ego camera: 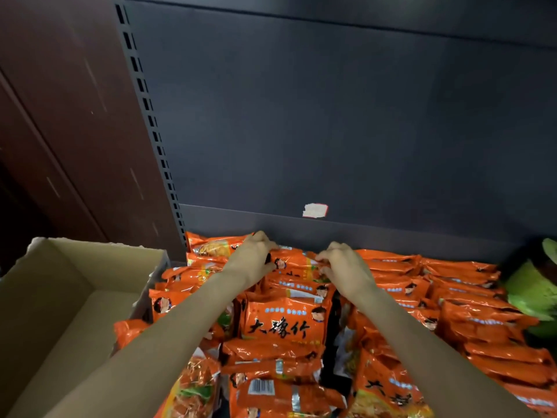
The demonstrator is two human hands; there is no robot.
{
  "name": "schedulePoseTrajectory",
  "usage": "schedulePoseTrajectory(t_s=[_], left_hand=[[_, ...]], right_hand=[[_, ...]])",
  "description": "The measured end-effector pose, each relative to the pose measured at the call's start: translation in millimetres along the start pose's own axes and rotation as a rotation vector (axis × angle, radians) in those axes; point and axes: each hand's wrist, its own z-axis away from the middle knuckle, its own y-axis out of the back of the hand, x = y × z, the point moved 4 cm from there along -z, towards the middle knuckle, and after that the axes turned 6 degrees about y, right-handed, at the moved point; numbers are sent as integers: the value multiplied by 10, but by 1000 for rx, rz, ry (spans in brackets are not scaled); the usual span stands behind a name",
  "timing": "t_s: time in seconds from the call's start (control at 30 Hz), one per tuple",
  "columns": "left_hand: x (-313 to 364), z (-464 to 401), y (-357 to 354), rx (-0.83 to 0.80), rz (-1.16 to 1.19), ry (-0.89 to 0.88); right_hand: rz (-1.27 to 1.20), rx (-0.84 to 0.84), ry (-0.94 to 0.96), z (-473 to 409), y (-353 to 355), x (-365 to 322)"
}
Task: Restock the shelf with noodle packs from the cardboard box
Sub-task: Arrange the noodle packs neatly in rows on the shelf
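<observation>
Both hands work the back row: the left hand (pixel 256 259) and right hand (pixel 343 267) pinch one orange pack (pixel 294 260) between them; best seat it upright against the back panel (pixel 331 116), edges aligned with neighbours. Left of the left hand sits the box (pixel 60 297), seemingly emptied; packs crowd the shelf (pixel 391 233) below both wrists.

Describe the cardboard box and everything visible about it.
The cardboard box is plain brown corrugated card, open at the top, sitting at the lower left beside the orange noodle packs heaped on the shelf. Its inside shows bare walls and a bare floor in the part in view; no packs are visible in it. The top edges look rough and torn, with a flap bent at the far left corner. Its right wall touches the packs. Neither hand touches it, and the frame cuts off its near end.
</observation>
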Motion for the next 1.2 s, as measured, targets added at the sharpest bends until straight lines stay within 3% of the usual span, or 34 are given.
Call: schedulePoseTrajectory(t_s=[0.2, 0.33, 0.6, 0.73, 0.97, 1.03, 1.13, 1.2], left_hand=[[26, -42, 13, 65, -32, -44], [34, 1, 6, 110, -34, -95], [40, 63, 34, 99, -97, -319], [-11, 67, 16, 18, -21, -284], [-101, 102, 50, 65, 200, -161], [-125, 96, 81, 83, 250, -108], [-110, 59, 159, 156, 303, -74], [-68, 18, 215, 178, 342, -72]], right_hand=[[-194, 15, -18, -97, 50, 103], [-189, -80, -50, -149, 61, 130], [86, 16, -120, -226, 118, 159], [32, 75, -167, -232, 151, 200], [-200, 235, -272, -157, 232, 265], [-254, 181, -285, -136, 199, 262], [-159, -30, -247, -112, 85, 227], [-91, -9, -185, -110, 128, 174]])
